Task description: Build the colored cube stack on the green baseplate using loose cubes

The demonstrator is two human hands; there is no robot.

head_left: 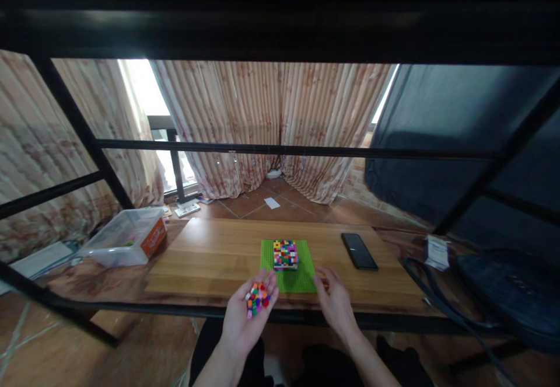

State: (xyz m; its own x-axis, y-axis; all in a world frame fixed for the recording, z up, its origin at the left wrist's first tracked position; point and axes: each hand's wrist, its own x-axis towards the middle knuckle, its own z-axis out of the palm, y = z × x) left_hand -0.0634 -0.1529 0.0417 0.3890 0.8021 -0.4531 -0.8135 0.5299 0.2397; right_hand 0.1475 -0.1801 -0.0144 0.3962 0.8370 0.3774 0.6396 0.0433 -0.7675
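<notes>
Palm up, my left hand cups a heap of small toy bricks in many colours, in front of the table's edge. A green studded baseplate lies on the wooden table board. On its upper middle part stands a block built of multicoloured bricks, several layers high. My right hand is at the baseplate's lower right corner, fingers loosely bent and apart, with no brick visible in them. Whether its fingertips touch the plate I cannot tell.
A black phone lies on the right of the wooden board. To the left stands a clear plastic box with an orange label. A dark bag with a strap sits at the right. Black metal bars cross in front and overhead.
</notes>
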